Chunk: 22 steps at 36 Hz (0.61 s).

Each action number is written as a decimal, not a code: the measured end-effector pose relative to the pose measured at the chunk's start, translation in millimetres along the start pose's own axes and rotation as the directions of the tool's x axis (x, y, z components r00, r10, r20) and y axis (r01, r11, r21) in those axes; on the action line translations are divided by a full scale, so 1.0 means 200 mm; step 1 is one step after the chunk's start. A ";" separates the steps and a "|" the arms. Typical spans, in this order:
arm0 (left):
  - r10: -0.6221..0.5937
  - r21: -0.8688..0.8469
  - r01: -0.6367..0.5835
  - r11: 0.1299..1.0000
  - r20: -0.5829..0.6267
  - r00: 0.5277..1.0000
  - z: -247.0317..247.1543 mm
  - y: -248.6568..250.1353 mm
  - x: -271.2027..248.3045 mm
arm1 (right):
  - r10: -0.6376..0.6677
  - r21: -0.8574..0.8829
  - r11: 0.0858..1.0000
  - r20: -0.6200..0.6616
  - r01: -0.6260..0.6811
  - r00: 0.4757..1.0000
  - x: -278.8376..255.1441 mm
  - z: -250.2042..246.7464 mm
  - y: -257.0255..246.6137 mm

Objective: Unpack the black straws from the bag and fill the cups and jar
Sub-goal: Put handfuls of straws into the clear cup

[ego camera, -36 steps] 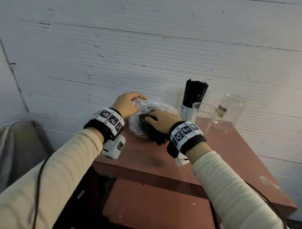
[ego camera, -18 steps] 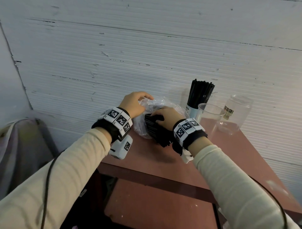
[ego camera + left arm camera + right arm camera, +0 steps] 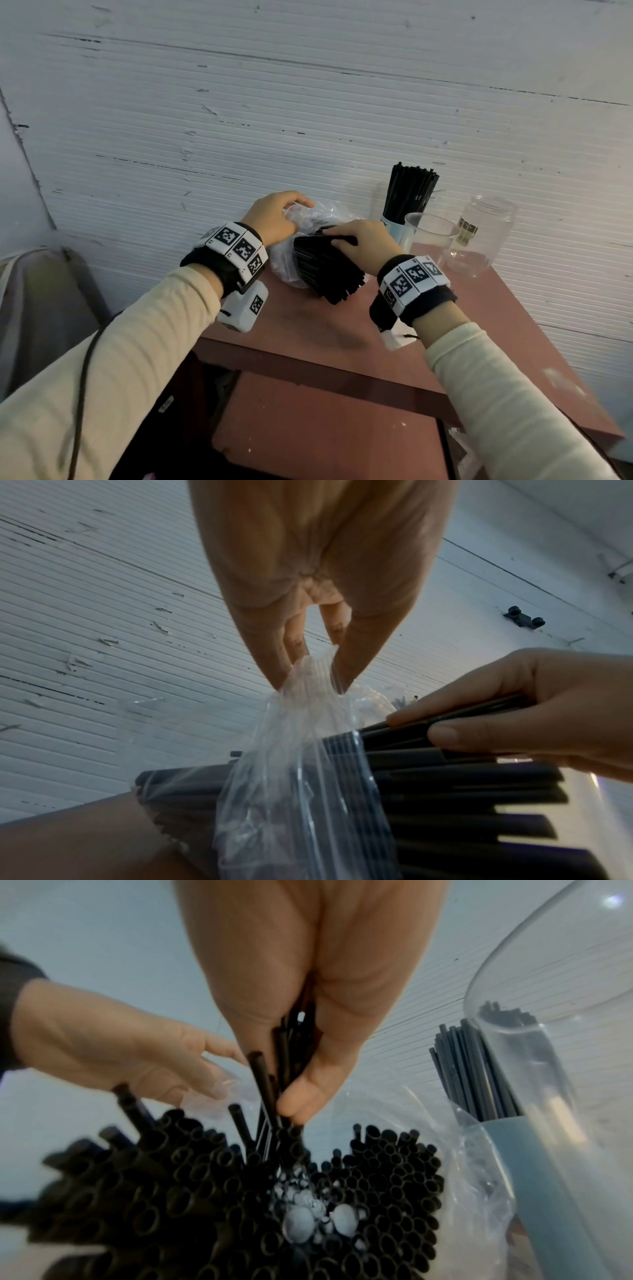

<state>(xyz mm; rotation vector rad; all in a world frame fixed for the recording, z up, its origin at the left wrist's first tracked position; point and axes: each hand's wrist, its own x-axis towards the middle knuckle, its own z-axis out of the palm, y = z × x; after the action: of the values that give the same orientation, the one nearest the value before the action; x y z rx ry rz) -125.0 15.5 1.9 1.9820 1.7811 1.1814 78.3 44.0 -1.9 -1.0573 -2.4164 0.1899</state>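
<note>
Right hand (image 3: 368,245) pinches a few straws (image 3: 327,270), which lie lengthwise toward it, while left hand (image 3: 274,222) pinches the bag (image 3: 301,750).

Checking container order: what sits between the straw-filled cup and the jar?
The empty clear cup stands between the straw-filled cup and the empty jar, seen in the head view.

Long cream sleeves (image 3: 137,342), black wristbands (image 3: 219,270) with checkered black-and-white marker tiles (image 3: 239,246), small white camera box (image 3: 245,308) under the left wrist, thin black cable (image 3: 82,377).
</note>
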 end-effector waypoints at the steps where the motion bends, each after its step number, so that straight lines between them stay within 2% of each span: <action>1: 0.000 0.005 0.000 1.000 0.007 1.000 0.00 0.00 0.00 | 0.008 0.024 1.000 -0.003 -0.008 1.000 -0.01 -0.01 0.01; 4: 0.020 0.042 -0.021 0.999 0.022 1.000 0.01 -0.01 -0.01 | 0.011 0.093 0.996 -0.003 -0.010 1.000 -0.06 -0.06 0.03; 7: 0.094 0.131 -0.094 0.987 0.003 0.996 0.03 0.00 -0.03 | 0.019 0.131 0.991 -0.011 -0.018 1.000 -0.10 -0.13 0.05; 10: 0.280 0.136 -0.276 0.952 -0.011 0.960 0.07 0.08 -0.06 | 0.028 0.160 0.987 -0.001 -0.027 1.000 -0.16 -0.19 0.08; 12: 0.371 0.118 -0.378 0.918 0.076 0.925 0.11 0.14 -0.06 | 0.024 0.151 0.988 0.012 -0.025 1.000 -0.19 -0.23 0.08; 16: 0.377 0.151 -0.432 0.889 0.293 0.879 0.21 0.25 -0.04 | 0.007 0.128 0.992 0.024 -0.010 1.000 -0.25 -0.31 0.09; 22: 0.385 0.167 -0.454 0.875 0.327 0.863 0.34 0.35 0.00 | 0.025 0.093 0.995 0.043 -0.029 0.999 -0.33 -0.35 0.12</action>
<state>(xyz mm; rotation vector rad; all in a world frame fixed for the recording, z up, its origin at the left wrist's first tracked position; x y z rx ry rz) -27.4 22.1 2.6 2.6309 1.4389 0.7441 167.0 8.5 25.1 -1.0538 -2.4057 0.3341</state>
